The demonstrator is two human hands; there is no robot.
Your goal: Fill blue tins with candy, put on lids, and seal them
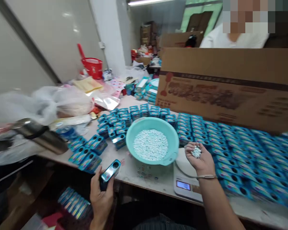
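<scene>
My left hand [102, 195] grips a small blue box [110, 171] with a round dark hole in its top, held just off the table's front edge. In my right hand [199, 161], palm up with fingers curled, lies a little heap of pale white pieces [196, 152]. That hand is over a white digital scale [188, 188] with a lit display. Between both hands stands a turquoise basin [152, 159], its bottom covered with the same kind of pale pieces [150, 144].
Rows of blue boxes [230, 156] fill the table's right side; more boxes [120, 123] surround the basin's left. A steel flask [42, 135] leans among plastic bags [60, 99] at left. A large cardboard box [220, 89] stands behind, with a person [235, 38] beyond it. Stacked boxes [74, 203] lie below.
</scene>
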